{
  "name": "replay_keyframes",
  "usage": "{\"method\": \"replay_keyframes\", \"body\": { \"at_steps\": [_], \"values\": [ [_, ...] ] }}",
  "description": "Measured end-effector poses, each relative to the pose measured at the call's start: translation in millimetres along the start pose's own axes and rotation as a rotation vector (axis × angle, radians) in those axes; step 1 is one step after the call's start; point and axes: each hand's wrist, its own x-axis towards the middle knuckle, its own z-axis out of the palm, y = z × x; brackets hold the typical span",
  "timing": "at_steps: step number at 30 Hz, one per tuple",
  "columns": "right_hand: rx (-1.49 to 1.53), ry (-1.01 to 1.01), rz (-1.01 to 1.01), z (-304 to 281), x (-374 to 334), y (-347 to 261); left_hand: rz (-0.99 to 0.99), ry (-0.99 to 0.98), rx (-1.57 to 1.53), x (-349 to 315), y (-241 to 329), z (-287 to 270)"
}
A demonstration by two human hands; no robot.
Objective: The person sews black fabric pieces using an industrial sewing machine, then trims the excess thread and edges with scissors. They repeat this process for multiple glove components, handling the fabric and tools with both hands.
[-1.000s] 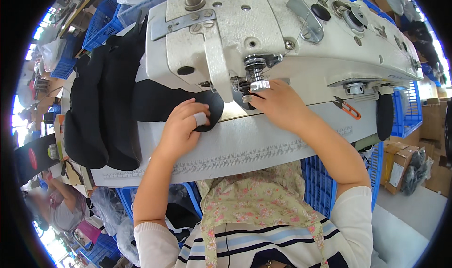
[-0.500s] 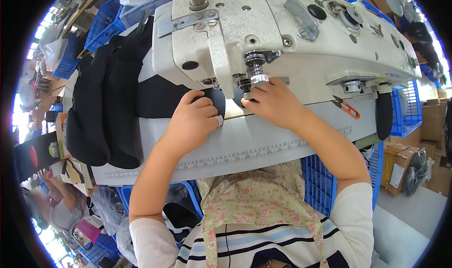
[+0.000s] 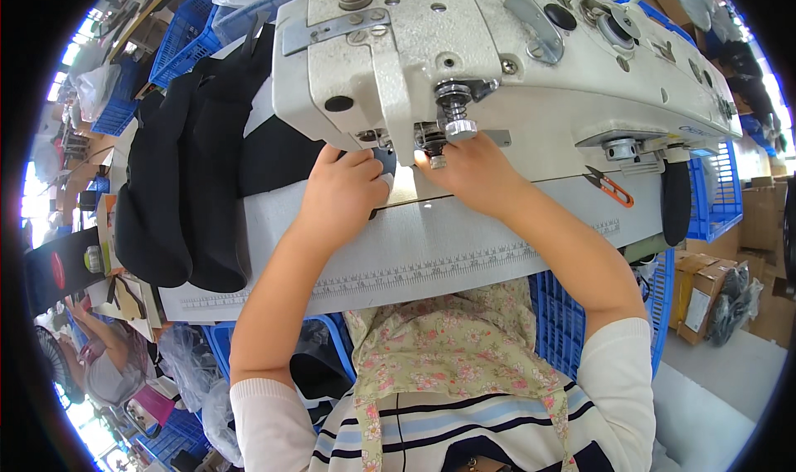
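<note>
A white sewing machine (image 3: 398,65) stands over the work, its presser and needle area partly hidden by a metal arm and my fingers. Black fabric (image 3: 278,158) runs flat under the machine head from the left. My left hand (image 3: 344,192) lies at the fabric's right part with its fingers curled down on it; a white wrap shows on one finger. Close to the needle area, my right hand (image 3: 474,173) has its fingers bent together beneath the tension knob (image 3: 461,129). What they pinch is hidden.
Thick black padded pieces (image 3: 186,182) are heaped on the table's left. Orange-handled thread snips (image 3: 612,190) lie at the right. A printed ruler (image 3: 414,274) follows the table's front edge. Blue crates (image 3: 557,318) stand below and around. Another person (image 3: 108,356) sits far left.
Both hands have shifted slightly; the right fingers moved left toward the needle. The black fabric between my hands has moved farther under the machine and shows less.
</note>
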Motion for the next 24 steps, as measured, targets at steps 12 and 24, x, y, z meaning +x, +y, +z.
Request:
{"method": "replay_keyframes", "body": {
  "at_steps": [12,24],
  "values": [
    [-0.076,-0.039,0.016,7.9,3.4,-3.1,-0.042,-0.025,0.112,1.3,1.7,7.8],
    [0.049,-0.034,0.079,15.6,0.5,6.2,-0.004,0.066,0.061,-1.5,1.3,8.1]
  ]
}}
